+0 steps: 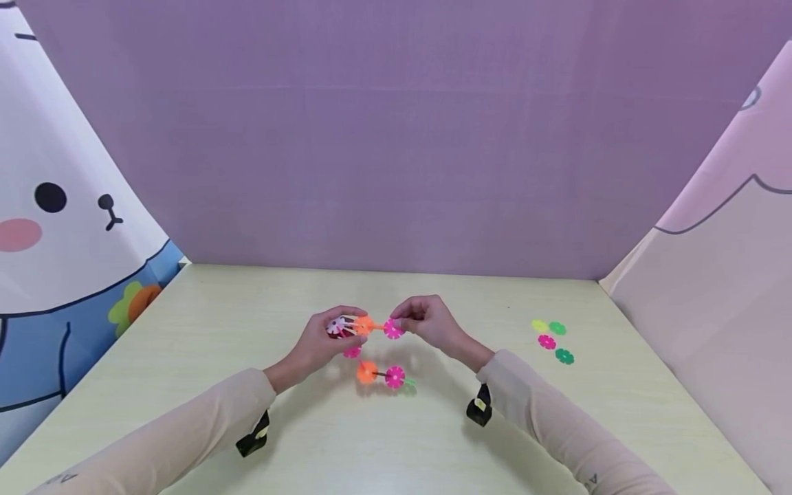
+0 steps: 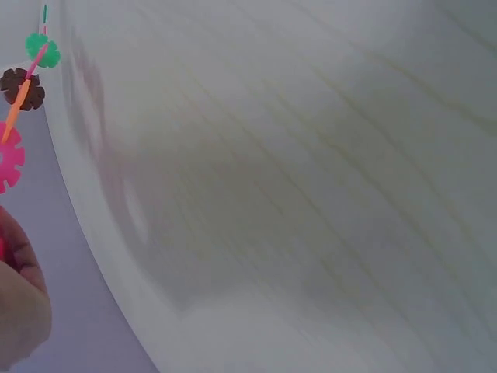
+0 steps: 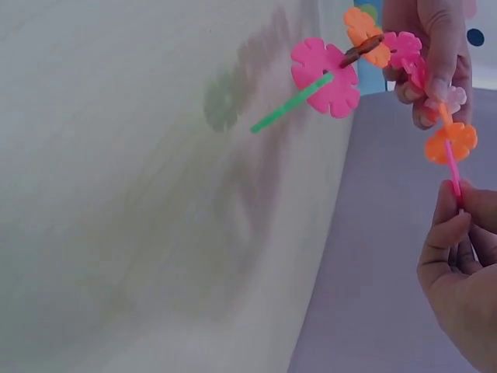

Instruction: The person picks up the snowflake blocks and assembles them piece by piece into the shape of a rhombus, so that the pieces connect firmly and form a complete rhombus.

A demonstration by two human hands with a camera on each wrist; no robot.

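Observation:
A chain of slotted plastic flower discs, joined edge to edge, hangs between the two hands. My left hand (image 1: 317,346) grips it near an orange disc (image 1: 364,325), beside a pale disc (image 1: 337,326). With thumb and fingertips, my right hand (image 1: 430,323) pinches the pink disc (image 1: 393,329) at the chain's end, which joins the orange one. Below, the chain's free part runs through an orange disc (image 1: 366,372) and a pink disc (image 1: 395,377) to a green disc (image 3: 289,103) seen edge-on. Some discs are hidden behind the left fingers.
Several loose discs lie on the pale table (image 1: 371,447) at the right: a yellow disc (image 1: 540,325), a light green disc (image 1: 557,328), a pink disc (image 1: 547,342) and a darker green disc (image 1: 564,356). A purple cloth wall (image 1: 396,137) stands behind the table.

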